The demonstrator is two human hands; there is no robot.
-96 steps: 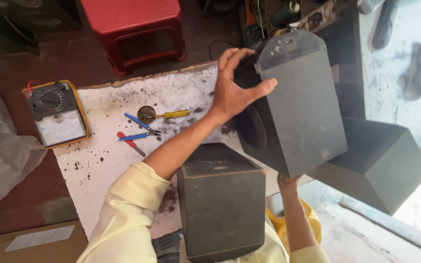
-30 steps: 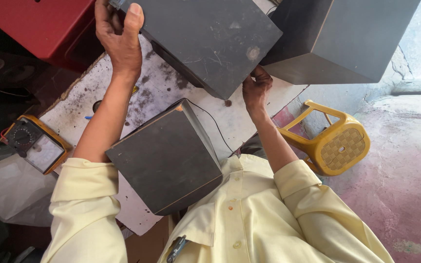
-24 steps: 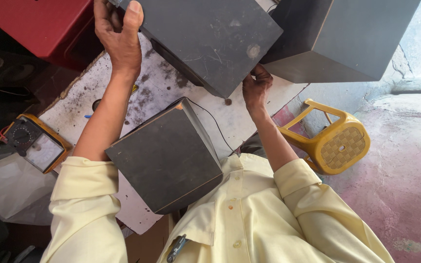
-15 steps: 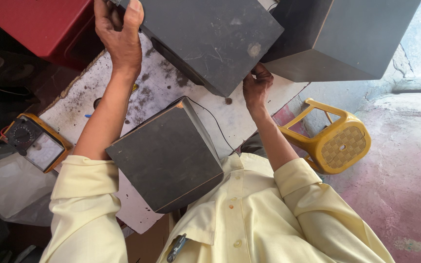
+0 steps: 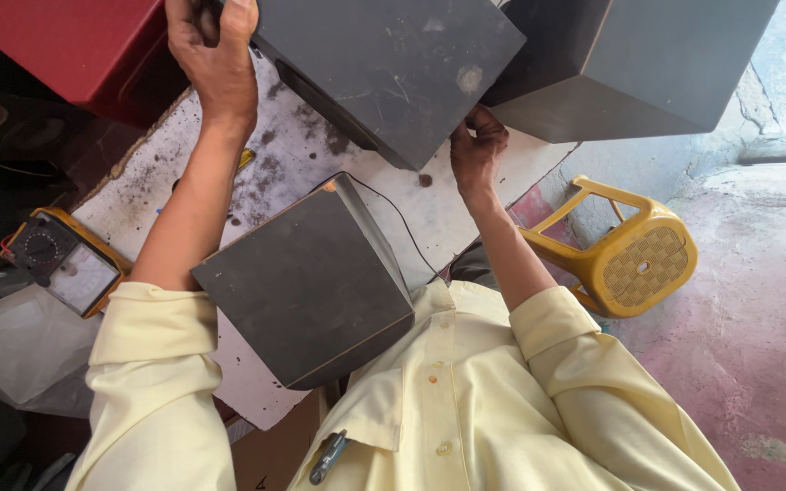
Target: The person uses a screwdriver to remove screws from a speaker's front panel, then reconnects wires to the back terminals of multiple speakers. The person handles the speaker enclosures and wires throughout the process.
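- Speaker cabinet (image 5: 393,73), large, dark grey and box-shaped, is held tilted above the stained white tabletop (image 5: 466,205); compared with a few seconds ago, when it was stood upright, it has been tipped over and lifted toward the camera, and over the last second it has barely shifted.
- Second dark cabinet (image 5: 634,64) is seen just beside it at upper right, touching or nearly so.
- Third cabinet (image 5: 307,282) is set close to the pale yellow shirt (image 5: 466,400), a thin black wire trailing from it.
- Yellow plastic stool (image 5: 629,255) is lying on the floor at right.
- Yellow-cased analogue meter (image 5: 65,264) is resting at left.
- Left hand (image 5: 211,59) is clamped over the held cabinet's upper corner.
- Right hand (image 5: 477,150) is curled tightly under its lower edge, supporting it.
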